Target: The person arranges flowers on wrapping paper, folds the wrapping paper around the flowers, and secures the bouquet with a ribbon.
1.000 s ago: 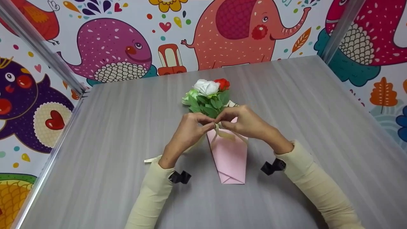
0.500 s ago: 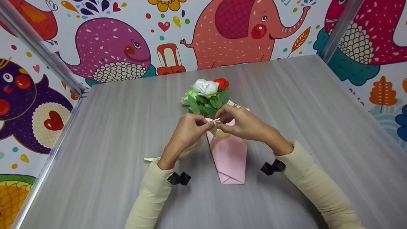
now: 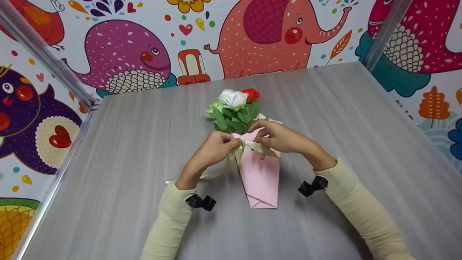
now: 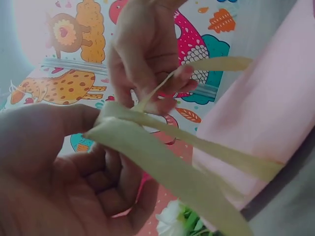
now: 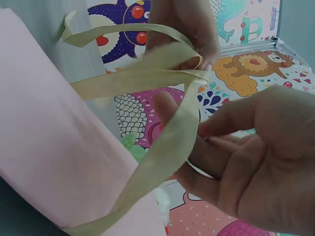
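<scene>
A pink paper-wrapped bouquet [image 3: 258,177] lies on the table, its white rose [image 3: 232,98], red rose [image 3: 252,94] and pale green flower [image 3: 214,109] pointing away from me. A pale yellow ribbon [image 3: 254,145] crosses the upper wrap. On its left side my left hand [image 3: 216,148] pinches the ribbon's gathered part between thumb and forefinger, clearest in the left wrist view. My right hand [image 3: 279,137] is over the wrap's right side, fingers bent. In the right wrist view, a strand of the ribbon [image 5: 172,132] runs between the right thumb and forefinger.
The grey table [image 3: 144,126] surrounds the bouquet. Printed cartoon walls [image 3: 202,39] stand behind and at both sides. One ribbon tail trails left across the table, near the left sleeve [image 3: 173,213]. Small black devices [image 3: 202,202] sit on both wrists.
My hands were together at the ribbon; the right has moved right, away from the left. A strand now stretches between them across the wrap. The bouquet has stayed in place.
</scene>
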The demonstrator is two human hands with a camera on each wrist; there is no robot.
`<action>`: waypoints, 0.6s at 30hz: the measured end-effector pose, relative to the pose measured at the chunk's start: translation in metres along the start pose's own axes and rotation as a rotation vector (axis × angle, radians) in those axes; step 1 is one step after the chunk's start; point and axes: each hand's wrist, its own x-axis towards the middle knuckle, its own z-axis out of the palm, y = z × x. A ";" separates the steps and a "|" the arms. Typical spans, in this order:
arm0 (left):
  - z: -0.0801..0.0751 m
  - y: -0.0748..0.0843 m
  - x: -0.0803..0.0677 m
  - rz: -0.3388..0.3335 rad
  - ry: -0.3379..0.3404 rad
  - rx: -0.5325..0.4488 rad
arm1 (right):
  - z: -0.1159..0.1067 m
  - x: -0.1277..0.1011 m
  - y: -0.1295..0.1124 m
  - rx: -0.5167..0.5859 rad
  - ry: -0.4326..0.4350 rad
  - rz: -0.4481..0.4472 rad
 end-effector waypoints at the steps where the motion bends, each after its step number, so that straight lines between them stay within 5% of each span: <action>1: 0.000 0.000 0.001 -0.006 -0.008 -0.016 | 0.000 0.000 0.000 -0.018 -0.001 0.016; 10: 0.003 -0.005 0.004 0.036 -0.041 -0.061 | -0.001 -0.001 -0.003 -0.080 -0.067 0.037; 18: 0.009 -0.003 0.005 0.000 -0.025 -0.038 | 0.003 0.000 -0.003 -0.027 -0.054 0.036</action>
